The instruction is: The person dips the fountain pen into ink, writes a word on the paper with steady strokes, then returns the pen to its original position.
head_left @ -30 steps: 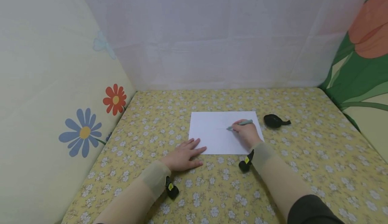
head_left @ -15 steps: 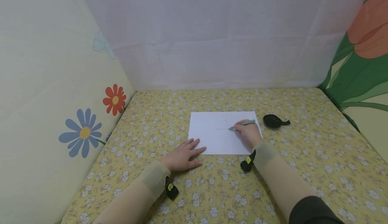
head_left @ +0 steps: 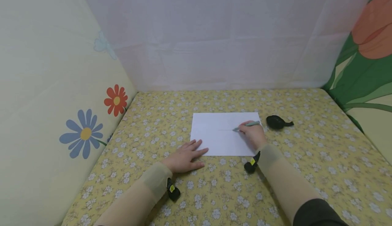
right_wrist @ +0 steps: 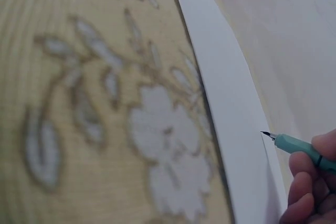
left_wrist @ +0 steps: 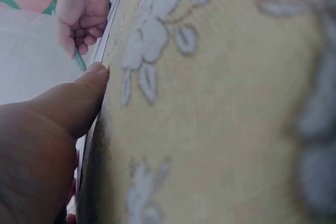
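A white sheet of paper (head_left: 214, 141) lies on the flowered tablecloth, with a thin faint horizontal line near its middle. My right hand (head_left: 252, 134) pinches a teal fountain pen (head_left: 252, 123), its nib at the right end of that line. In the right wrist view the pen (right_wrist: 294, 145) shows a dark metal nib over the paper (right_wrist: 226, 77). My left hand (head_left: 185, 157) lies flat with fingers spread, its fingertips resting on the paper's lower left corner and its thumb on the cloth. The left wrist view shows the left thumb (left_wrist: 79, 98) close up.
A small black object with a short tail (head_left: 277, 122), its kind unclear, lies right of the paper. Yellow flowered cloth (head_left: 153, 131) covers the table. A white sheet (head_left: 229, 35) hangs behind, and flower-printed panels stand at both sides.
My right hand has slid slightly to the right with the fountain pen, and the thin line on the paper has grown longer that way. The left hand has stayed in place.
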`<action>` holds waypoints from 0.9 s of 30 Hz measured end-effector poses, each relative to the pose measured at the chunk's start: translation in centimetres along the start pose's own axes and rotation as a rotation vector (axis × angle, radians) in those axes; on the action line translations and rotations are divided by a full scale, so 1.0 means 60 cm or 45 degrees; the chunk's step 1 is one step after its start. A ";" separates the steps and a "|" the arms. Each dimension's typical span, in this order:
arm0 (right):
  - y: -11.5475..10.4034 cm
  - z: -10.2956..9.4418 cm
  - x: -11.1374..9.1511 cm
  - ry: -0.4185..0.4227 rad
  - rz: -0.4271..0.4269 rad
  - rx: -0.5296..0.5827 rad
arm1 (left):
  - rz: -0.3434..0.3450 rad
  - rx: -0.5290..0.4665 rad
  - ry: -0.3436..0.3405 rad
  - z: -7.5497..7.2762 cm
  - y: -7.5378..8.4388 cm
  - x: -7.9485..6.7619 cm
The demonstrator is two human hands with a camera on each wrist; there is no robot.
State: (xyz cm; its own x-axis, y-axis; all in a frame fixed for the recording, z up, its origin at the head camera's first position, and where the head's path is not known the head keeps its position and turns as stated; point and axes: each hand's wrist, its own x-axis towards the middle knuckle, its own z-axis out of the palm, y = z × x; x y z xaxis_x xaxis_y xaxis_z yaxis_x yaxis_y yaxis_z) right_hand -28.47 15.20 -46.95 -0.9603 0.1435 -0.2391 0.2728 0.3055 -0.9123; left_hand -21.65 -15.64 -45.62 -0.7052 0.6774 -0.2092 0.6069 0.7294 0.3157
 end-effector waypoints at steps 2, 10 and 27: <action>0.000 0.000 -0.001 -0.001 -0.005 0.004 | 0.000 0.000 0.001 0.000 0.000 0.000; -0.002 0.000 -0.002 -0.003 0.002 0.028 | -0.003 -0.004 0.001 0.002 -0.002 0.001; -0.007 0.016 0.002 -0.006 -0.005 0.234 | -0.013 0.000 0.009 0.004 -0.001 0.001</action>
State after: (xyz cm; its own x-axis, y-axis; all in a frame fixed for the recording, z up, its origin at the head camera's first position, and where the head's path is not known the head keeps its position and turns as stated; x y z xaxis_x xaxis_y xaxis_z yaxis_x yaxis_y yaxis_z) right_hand -28.75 14.20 -46.90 -0.9617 0.1378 -0.2368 0.2544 0.1288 -0.9585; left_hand -21.65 -15.59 -45.85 -0.7138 0.6694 -0.2059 0.5998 0.7360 0.3139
